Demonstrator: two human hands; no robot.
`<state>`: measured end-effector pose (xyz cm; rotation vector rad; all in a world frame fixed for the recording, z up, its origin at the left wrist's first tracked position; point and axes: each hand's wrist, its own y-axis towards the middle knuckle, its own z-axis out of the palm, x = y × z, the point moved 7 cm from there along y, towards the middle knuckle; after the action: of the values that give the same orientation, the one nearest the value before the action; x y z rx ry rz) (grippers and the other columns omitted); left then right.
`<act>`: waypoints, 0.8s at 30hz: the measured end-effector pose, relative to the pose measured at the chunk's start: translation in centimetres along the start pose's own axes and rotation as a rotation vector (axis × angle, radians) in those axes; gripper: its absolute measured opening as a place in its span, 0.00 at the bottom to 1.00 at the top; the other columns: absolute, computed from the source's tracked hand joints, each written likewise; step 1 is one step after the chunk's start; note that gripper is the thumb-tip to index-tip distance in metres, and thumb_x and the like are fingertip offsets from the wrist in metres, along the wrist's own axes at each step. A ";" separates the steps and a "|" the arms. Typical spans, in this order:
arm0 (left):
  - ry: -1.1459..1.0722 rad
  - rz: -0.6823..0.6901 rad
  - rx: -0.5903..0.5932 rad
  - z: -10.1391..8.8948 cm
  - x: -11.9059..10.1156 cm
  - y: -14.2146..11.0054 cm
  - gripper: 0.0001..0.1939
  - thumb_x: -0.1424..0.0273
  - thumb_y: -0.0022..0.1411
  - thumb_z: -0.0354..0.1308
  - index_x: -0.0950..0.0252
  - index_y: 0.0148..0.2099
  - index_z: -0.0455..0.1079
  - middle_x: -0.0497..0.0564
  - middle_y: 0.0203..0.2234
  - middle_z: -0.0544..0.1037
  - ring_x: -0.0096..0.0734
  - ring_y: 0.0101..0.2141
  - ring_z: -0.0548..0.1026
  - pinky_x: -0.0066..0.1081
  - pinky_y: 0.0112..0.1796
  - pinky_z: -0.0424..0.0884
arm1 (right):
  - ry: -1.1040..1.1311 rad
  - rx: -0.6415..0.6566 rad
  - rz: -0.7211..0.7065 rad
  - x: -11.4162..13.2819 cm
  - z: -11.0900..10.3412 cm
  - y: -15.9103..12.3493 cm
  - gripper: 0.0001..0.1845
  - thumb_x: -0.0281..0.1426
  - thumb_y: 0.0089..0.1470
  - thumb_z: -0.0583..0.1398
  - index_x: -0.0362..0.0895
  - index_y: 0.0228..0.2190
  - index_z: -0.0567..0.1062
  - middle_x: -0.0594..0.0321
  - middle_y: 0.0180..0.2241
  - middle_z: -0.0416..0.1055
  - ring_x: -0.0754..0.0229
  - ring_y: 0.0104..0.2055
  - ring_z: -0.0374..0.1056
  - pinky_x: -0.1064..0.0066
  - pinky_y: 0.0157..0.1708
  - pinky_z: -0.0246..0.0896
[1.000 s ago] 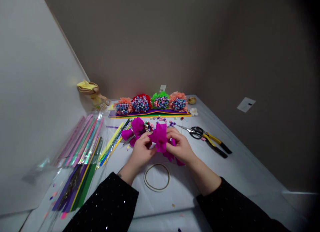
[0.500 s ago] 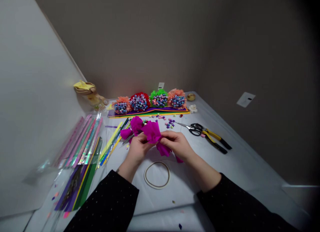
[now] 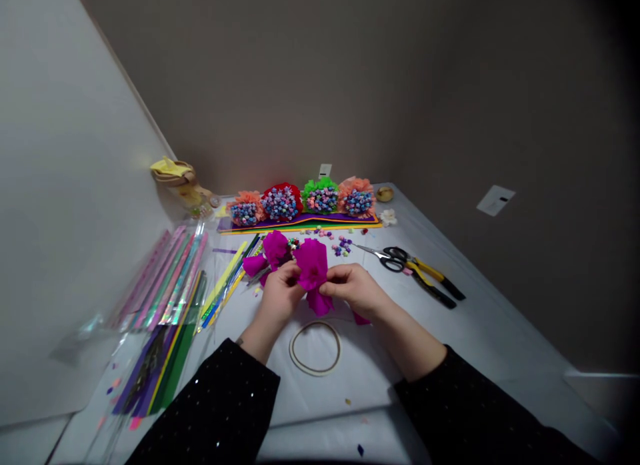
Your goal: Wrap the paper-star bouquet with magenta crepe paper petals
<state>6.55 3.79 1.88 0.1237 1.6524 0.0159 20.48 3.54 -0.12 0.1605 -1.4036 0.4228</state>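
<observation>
Both hands pinch a crumpled piece of magenta crepe paper (image 3: 313, 268) above the white table. My left hand (image 3: 278, 297) grips its left side with fingers closed. My right hand (image 3: 353, 289) pinches its right side. More magenta crepe paper (image 3: 273, 251) with small coloured beads lies just behind my left hand. A thin ring (image 3: 315, 346) lies flat on the table just below my hands.
Four paper flower bouquets (image 3: 303, 201) stand in a row at the back on coloured sheets. Scissors (image 3: 386, 257) and yellow-handled pliers (image 3: 431, 283) lie to the right. Packs of shiny paper strips (image 3: 167, 285) and coloured sheets (image 3: 155, 371) lie to the left. Loose beads (image 3: 341, 246) are scattered behind.
The crepe piece has been gathered tighter and stands more upright between the two hands. Both hands stayed in about the same place.
</observation>
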 end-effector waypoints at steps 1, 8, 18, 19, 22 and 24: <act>-0.012 -0.024 0.006 0.1 0.2 0.0 0.13 0.64 0.45 0.67 0.69 0.30 0.75 0.51 0.27 0.77 0.31 0.28 0.72 0.29 0.31 0.67 | 0.018 -0.010 -0.003 0.0 0.0 0.0 0.10 0.34 0.38 0.68 0.41 0.24 0.77 0.66 0.19 0.73 0.65 0.20 0.65 0.72 0.25 0.60; 0.049 -0.070 0.096 0.8 0.2 0.0 0.15 0.60 0.51 0.62 0.69 0.33 0.77 0.51 0.25 0.79 0.31 0.26 0.73 0.29 0.31 0.68 | 0.106 -0.046 -0.056 0.4 -0.5 0.2 0.11 0.34 0.39 0.68 0.41 0.22 0.73 0.69 0.17 0.70 0.66 0.18 0.64 0.73 0.22 0.59; 0.251 -0.111 0.128 0.9 -0.5 -0.6 0.11 0.69 0.50 0.62 0.65 0.36 0.80 0.51 0.30 0.83 0.38 0.31 0.77 0.34 0.37 0.70 | -0.002 -0.164 -0.107 0.4 -1.4 0.4 0.12 0.36 0.39 0.67 0.42 0.23 0.73 0.69 0.19 0.69 0.67 0.19 0.62 0.74 0.22 0.57; 0.286 -0.102 0.093 0.8 -0.7 -0.7 0.10 0.69 0.50 0.62 0.65 0.36 0.80 0.51 0.29 0.83 0.38 0.30 0.77 0.33 0.36 0.70 | -0.030 -0.181 -0.118 0.4 -1.4 0.3 0.11 0.36 0.40 0.67 0.42 0.23 0.74 0.68 0.18 0.69 0.66 0.20 0.62 0.73 0.22 0.57; 0.358 -0.057 0.017 0.6 -0.9 -0.9 0.08 0.68 0.52 0.61 0.65 0.33 0.79 0.51 0.26 0.82 0.35 0.27 0.76 0.31 0.32 0.69 | -0.125 -0.241 -0.158 0.8 -1.5 0.0 0.10 0.37 0.42 0.66 0.42 0.23 0.76 0.66 0.20 0.71 0.64 0.23 0.64 0.72 0.25 0.59; 0.382 -0.006 -0.017 0.5 -1.0 -1.0 0.08 0.69 0.54 0.59 0.66 0.32 0.79 0.50 0.26 0.82 0.33 0.26 0.75 0.29 0.29 0.69 | -0.188 -0.268 -0.193 1.0 -1.5 -0.2 0.09 0.36 0.43 0.65 0.43 0.23 0.78 0.65 0.22 0.73 0.62 0.26 0.66 0.71 0.29 0.61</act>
<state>7.04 2.71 2.72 0.1068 2.0335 0.0519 22.04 4.08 0.66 0.1176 -1.5982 0.0580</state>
